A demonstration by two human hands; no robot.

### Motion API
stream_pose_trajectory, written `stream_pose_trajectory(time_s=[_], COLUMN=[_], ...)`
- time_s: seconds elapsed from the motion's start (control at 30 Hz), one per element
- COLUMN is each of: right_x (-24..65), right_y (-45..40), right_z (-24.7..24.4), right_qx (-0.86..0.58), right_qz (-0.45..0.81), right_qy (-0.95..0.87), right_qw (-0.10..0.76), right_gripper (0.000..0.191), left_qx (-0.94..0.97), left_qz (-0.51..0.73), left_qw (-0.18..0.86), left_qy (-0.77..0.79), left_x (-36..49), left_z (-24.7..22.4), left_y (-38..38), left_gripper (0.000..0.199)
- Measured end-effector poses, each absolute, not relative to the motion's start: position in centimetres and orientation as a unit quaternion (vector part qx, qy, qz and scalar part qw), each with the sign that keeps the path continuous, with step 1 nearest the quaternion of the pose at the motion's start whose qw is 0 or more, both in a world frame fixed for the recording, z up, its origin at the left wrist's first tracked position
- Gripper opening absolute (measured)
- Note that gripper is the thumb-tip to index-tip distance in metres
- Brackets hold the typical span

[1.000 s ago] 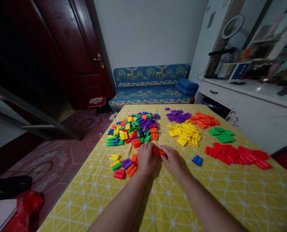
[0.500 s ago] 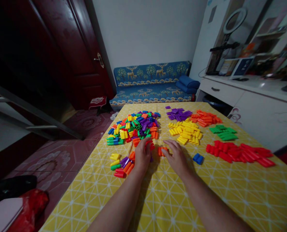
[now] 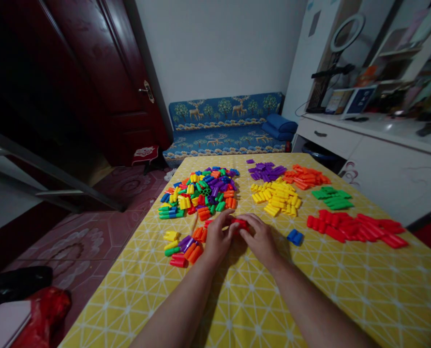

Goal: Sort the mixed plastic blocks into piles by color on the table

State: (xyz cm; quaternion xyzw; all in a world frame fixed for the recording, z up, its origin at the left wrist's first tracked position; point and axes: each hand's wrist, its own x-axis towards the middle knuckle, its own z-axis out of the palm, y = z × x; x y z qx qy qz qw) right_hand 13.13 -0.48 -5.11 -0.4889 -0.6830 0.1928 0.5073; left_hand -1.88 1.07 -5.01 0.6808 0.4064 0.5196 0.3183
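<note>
My left hand (image 3: 218, 238) and my right hand (image 3: 260, 237) meet over the table, their fingers closed on a red plastic piece (image 3: 240, 223) between them. Close to my left hand lies a small group of orange, purple, yellow, green and red pieces (image 3: 188, 246). Behind it spreads a mixed-colour pile (image 3: 204, 191). Right of my hands is a lone blue piece (image 3: 295, 237). Single-colour piles lie farther right: yellow (image 3: 278, 197), purple (image 3: 266, 171), orange (image 3: 305, 177), green (image 3: 332, 198) and red (image 3: 356, 228).
The pieces lie on a yellow patterned tablecloth (image 3: 237, 299). A blue sofa (image 3: 222, 125) stands beyond the table, a white cabinet (image 3: 389, 169) to the right. At the left are a dark red door (image 3: 102, 72) and a metal ladder frame (image 3: 55, 166).
My right hand has moved left to meet my left hand, and both now hold the red piece. The orange piece by my right fingertips is no longer visible. The view has shifted slightly.
</note>
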Motion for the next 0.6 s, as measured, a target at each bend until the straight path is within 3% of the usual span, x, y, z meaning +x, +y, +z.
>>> stream_pose_trajectory(time_s=[0.13,0.33,0.6], right_x=[14.6,16.1,16.3], right_y=[0.4,1.1,0.9], right_z=[-5.9,-6.5,-6.8], right_qx=[-0.564,-0.600,-0.641], right_qz=[0.187,0.206,0.134], right_qy=[-0.567,-0.506,-0.553], right_qw=[0.570,0.585,0.515], right_gripper=[0.026,0.034,0.027], left_qx=[0.754,0.904,0.791], left_qz=[0.518,0.260,0.153], left_qw=[0.146,0.213,0.074], left_qy=[0.378,0.264,0.588], left_x=[-2.3,-0.7,-1.1], left_z=[-4.0,-3.3,-3.9], left_y=[-0.2,-2.8,-1.2], left_gripper=[0.019,0.034,0.034])
